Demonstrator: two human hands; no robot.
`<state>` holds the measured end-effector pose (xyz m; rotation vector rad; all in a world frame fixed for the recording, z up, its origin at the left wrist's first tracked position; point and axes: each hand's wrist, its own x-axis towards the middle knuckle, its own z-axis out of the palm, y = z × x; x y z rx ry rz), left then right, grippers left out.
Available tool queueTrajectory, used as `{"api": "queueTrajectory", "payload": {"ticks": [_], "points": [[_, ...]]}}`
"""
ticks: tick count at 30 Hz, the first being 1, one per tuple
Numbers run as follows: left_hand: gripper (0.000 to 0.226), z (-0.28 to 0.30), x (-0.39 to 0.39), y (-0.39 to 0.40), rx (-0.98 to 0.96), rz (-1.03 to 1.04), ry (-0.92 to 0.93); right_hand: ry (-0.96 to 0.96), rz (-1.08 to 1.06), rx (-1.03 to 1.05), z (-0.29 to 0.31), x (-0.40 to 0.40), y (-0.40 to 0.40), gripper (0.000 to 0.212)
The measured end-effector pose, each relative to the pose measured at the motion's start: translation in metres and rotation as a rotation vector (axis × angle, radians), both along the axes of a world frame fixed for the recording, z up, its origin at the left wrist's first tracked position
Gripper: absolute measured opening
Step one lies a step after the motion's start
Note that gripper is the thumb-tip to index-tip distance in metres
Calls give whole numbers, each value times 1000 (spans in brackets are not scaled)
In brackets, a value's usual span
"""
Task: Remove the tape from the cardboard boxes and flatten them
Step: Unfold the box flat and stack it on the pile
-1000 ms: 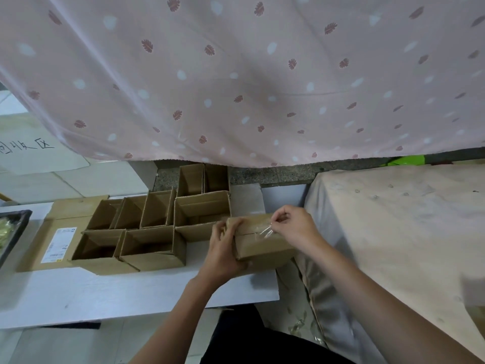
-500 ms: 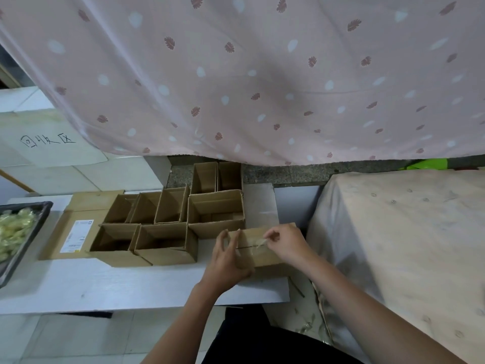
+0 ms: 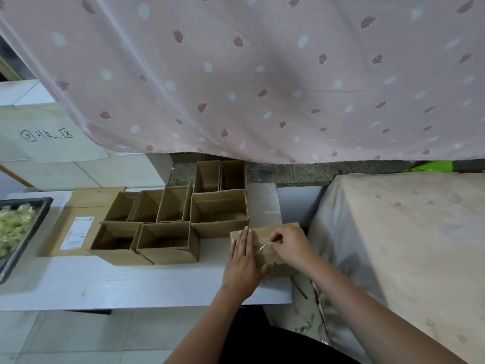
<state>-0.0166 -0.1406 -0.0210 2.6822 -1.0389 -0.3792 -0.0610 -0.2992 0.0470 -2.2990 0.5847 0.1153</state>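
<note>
I see the brown box (image 3: 265,241) closed, matte cardboard — left hand (image 3: 242,261) flat, fingers together, right hand (image 3: 290,245) pinching glossy clear tape (image 3: 263,247).

Peeling tape off a closed box

We press our left hand (image 3: 242,261) flat on the closed cardboard box (image 3: 265,252) at the white table's (image 3: 131,282) right end, while our right hand (image 3: 290,246) pinches a strip of clear tape (image 3: 263,247); open boxes (image 3: 168,219) stand clustered just left.
</note>
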Motion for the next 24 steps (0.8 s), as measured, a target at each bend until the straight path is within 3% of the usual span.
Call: {"api": "queueTrajectory", "payload": {"ticks": [6,9,15,24], "points": [[94,1,-2,0,103,-43,-62,-84,-125,63,9,-5,-10,14],[94,1,-1,0,119,-49,-68,-105,-173,148,11,-9,-16,23],[88,-2,-2,1,104,-40,-75,-11,-115,165,8,-11,-17,16],[82,-2,-3,-1,119,-22,-61,28,36,-53,6,1,-2,29]]}}
